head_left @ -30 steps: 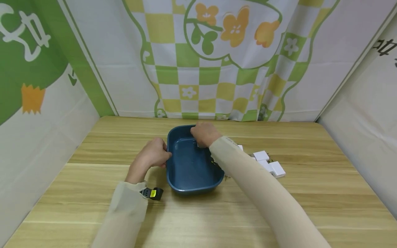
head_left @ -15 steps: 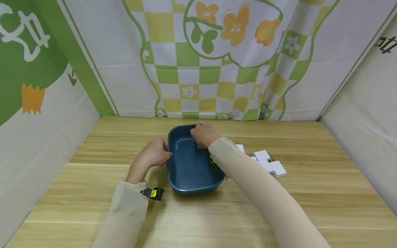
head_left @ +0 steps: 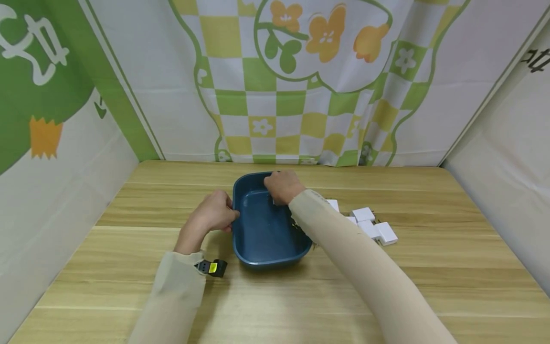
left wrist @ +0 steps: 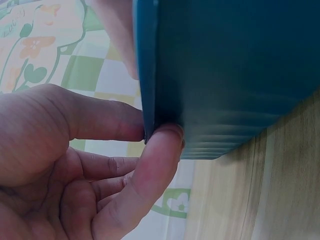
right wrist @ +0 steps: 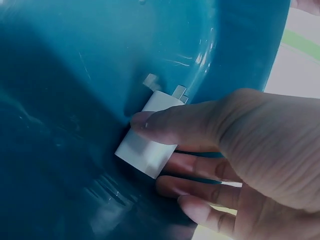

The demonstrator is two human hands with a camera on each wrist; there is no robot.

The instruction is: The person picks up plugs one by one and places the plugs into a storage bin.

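A dark blue basin (head_left: 266,239) stands on the wooden table. My left hand (head_left: 212,211) pinches its left rim between thumb and finger; the left wrist view shows them against the edge of the basin wall (left wrist: 225,65). Inside the far part of the basin is my right hand (head_left: 284,187). It holds a white plug-in charger (right wrist: 142,155) low against the basin's surface, the thumb on top and fingers behind. The charger's metal prongs point away from the palm. In the head view this charger is mostly hidden by the hand. Small metal prongs also show beside the right sleeve.
Several white chargers lie on the table (head_left: 429,286) right of the basin, among them one farther back (head_left: 363,214) and one at the right end (head_left: 387,233). My right forearm covers part of the group. A patterned curtain (head_left: 288,105) hangs behind the table.
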